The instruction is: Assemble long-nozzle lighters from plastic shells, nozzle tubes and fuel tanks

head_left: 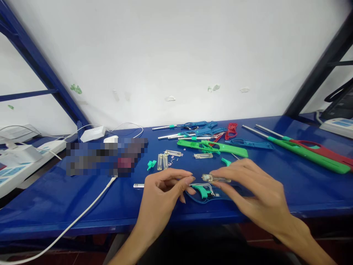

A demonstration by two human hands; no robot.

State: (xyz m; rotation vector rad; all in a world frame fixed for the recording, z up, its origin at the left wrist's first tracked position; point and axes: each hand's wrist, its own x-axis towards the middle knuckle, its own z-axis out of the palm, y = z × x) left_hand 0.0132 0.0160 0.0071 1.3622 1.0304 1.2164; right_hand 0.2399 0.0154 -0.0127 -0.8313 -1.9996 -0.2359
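Observation:
My right hand (248, 184) pinches a small clear cartridge (207, 178) with a whitish end pointing left. Just left of that end, my left hand (168, 191) has its thumb and index fingertip pressed together; whatever lies between them is too small to make out. Below both hands lies an opened blue lighter half (205, 200) with a green trigger piece (202, 191) and thin white wires. Its metal tube (138, 186) sticks out left of my left hand. Another clear cartridge (203, 156) lies behind my hands.
Several clear cartridges (160, 162) and a green piece (151, 165) lie left of centre. Behind are blue lighter parts (212, 131) and a green casing (237, 149). Whole green (311, 156) and red lighters lie right. A white cable (82, 213) and power strip (59, 147) are left.

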